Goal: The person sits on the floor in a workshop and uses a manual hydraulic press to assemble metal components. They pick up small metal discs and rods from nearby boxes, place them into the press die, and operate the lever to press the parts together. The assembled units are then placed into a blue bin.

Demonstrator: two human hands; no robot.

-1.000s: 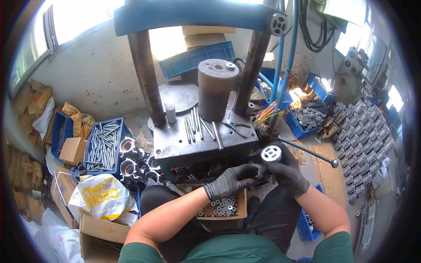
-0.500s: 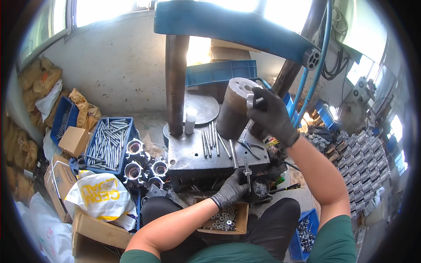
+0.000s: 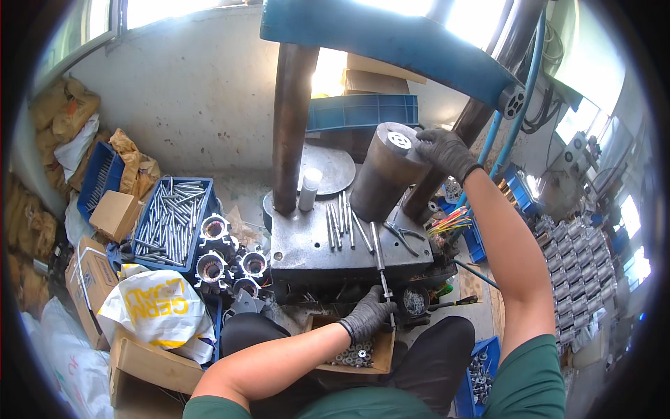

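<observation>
My left hand [image 3: 367,314], in a dark grey glove, is closed around a slim metal shaft [image 3: 388,295] in front of the press table. The shaft's upper end lines up with a metal rod [image 3: 377,244] lying over the table's front edge; I cannot tell whether they touch. My right hand [image 3: 450,152], gloved too, is at the right rim of a thick steel cylinder [image 3: 386,178], its fingers loosely bent and apart. A pale slotted disc [image 3: 400,140] lies on the cylinder's top beside the fingertips. Pliers [image 3: 405,239] and several loose shafts [image 3: 339,222] lie on the table.
Blue press posts and beam [image 3: 377,28] frame the steel table [image 3: 300,241]. A white bottle [image 3: 310,190] stands by the left post. Left are a blue crate of shafts [image 3: 171,223] and motor housings [image 3: 211,267]. A carton of small round parts [image 3: 380,357] sits between my knees.
The disc that was in my right hand's fingers now lies on the cylinder's top. My left hand has moved slightly down with the shaft. The whole view has shifted a little.
</observation>
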